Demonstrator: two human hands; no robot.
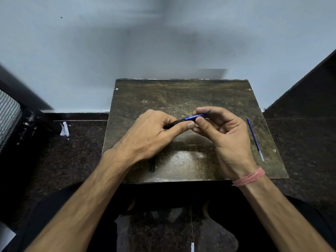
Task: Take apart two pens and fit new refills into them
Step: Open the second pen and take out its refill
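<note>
Both hands hold one pen (189,119) level above the middle of the worn dark board (181,95). The pen has a black front part and a blue clip with white lettering. My left hand (154,131) grips the black front end, thumb along the barrel. My right hand (223,130) pinches the blue clip end between thumb and fingers. A thin blue refill (255,139) lies on the board's right side, apart from my right hand. A short black pen part (152,164) lies on the board, partly hidden under my left wrist.
The board rests low on a dark speckled floor (76,153) against a pale wall (127,51). A scrap of white paper (64,129) lies on the floor at left. Dark furniture (309,91) rises at the right, and a striped object (8,113) stands at far left.
</note>
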